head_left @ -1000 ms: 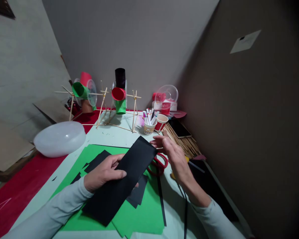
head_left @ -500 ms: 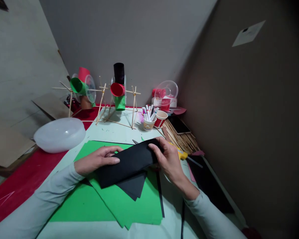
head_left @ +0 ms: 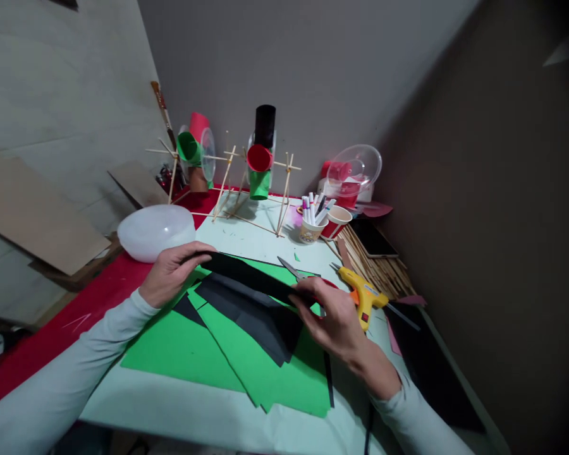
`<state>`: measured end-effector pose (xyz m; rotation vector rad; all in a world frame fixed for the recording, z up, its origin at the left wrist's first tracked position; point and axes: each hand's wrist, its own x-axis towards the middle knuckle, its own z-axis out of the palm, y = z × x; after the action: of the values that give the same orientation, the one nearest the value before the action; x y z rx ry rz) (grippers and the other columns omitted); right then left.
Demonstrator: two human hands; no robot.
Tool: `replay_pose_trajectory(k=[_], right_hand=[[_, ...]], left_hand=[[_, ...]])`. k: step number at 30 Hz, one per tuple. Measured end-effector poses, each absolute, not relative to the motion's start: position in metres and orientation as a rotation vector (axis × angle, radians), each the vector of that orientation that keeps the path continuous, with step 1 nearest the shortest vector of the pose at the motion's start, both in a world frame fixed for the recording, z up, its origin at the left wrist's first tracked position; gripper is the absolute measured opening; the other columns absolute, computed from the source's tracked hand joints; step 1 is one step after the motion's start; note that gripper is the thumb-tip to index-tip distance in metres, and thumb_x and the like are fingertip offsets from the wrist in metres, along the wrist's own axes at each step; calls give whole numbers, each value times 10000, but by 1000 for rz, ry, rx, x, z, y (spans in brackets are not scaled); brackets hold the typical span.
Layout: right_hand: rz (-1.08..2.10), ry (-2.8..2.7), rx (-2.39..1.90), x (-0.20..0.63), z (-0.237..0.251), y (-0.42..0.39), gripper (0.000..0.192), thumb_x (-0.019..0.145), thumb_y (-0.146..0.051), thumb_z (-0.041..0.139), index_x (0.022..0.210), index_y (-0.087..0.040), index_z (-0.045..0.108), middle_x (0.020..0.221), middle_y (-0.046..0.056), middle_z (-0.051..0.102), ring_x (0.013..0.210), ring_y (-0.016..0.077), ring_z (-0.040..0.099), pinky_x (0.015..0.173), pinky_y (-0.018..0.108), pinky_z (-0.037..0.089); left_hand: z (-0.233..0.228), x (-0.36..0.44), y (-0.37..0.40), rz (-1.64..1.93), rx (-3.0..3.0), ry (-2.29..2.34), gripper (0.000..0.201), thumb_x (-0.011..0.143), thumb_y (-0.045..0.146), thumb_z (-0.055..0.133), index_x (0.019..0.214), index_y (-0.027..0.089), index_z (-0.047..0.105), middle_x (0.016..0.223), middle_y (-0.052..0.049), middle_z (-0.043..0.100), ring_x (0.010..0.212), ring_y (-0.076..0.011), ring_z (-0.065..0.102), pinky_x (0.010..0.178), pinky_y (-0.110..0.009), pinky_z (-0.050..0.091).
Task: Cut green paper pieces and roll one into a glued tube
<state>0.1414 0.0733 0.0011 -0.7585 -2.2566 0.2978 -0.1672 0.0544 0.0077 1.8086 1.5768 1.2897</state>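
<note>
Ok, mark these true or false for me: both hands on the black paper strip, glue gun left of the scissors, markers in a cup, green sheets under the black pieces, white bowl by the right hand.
1. Both the left hand and right hand hold the black paper strip. True.
2. The glue gun lies left of the scissors. False: it lies to their right.
3. The markers stand in a cup. True.
4. The green sheets lie under the black pieces. True.
5. The white bowl sits by the right hand. False: it is beside the left hand.

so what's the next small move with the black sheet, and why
Probably bring its two long edges together and press them down. The black sheet is curled over, pinched at one end by the left hand and at the other by the right hand, held just above the green paper.
</note>
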Motion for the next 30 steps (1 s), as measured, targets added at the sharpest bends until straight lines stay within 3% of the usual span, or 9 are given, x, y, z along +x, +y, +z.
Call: replay_pose_trajectory(k=[6,10,15,19,24,30], right_hand=[[277,-2553,-789,138,-7,72,123,921,-119,484,861,-205,549,686,13,593,568,174,542,521,287,305],[279,-2493,-924,141,-4,72,147,967,-146,410,998,-180,551,746,44,633,633,190,593,560,286,360],[454,-2532,-1136,139,7,56,166,952,-306,518,1047,-186,582,690,24,626,654,208,621,578,284,436],[448,-2776,-1257,129,12,46,106,900,-228,549,925,-153,620,889,124,638,808,271,625,687,367,500],[340,-2744,-1274,122,12,45,262,829,-234,643,1046,-89,610,1061,195,594,1041,356,550,907,491,486],[398,-2707,-1297,119,11,45,412,817,-267,678,1163,-65,577,1087,215,586,1048,362,544,923,514,479]], left_hand=[[-12,-171,50,1073,1971,1519,256,845,383,560,967,203,695,968,-57,746,896,-223,680,848,-318,518],[-3,-164,46,1130,1959,1613,273,890,392,509,1003,186,646,998,-72,710,931,-230,644,895,-327,478],[10,-164,45,1024,1947,1676,311,908,420,506,1106,190,576,1070,-65,658,953,-226,600,874,-323,460],[0,-169,54,748,2008,1656,291,875,390,556,1091,208,627,1093,-63,688,993,-253,628,891,-350,458],[-9,-167,57,574,2090,1703,431,861,396,590,1209,142,612,1114,-126,612,1060,-291,577,966,-409,414],[-8,-166,62,420,2158,1706,544,876,385,578,1364,155,500,1124,-114,528,1064,-274,544,970,-390,410]])
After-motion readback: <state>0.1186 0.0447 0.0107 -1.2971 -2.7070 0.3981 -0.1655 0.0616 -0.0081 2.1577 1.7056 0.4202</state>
